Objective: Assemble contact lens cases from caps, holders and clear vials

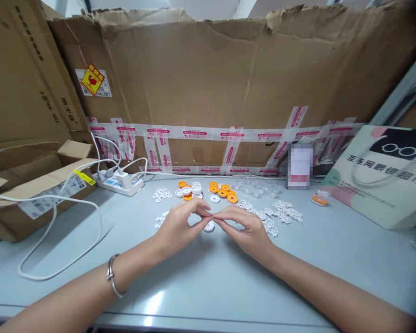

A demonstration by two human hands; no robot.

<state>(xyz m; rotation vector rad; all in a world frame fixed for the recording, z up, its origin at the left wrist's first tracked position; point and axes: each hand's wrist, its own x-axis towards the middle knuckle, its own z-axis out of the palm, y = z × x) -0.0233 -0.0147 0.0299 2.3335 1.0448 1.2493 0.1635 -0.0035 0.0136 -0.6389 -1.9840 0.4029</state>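
The left hand (182,226) and right hand (247,229) meet, each grip pinched closed; anything held is too small to tell. A white disc (210,227) lies behind them on the counter (211,286); farther, orange discs (222,193), then taped cardboard (201,78).

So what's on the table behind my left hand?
Orange round pieces and white round pieces sit behind your left hand, with small white pieces to their left. Whatever the hand itself covers can't be seen.
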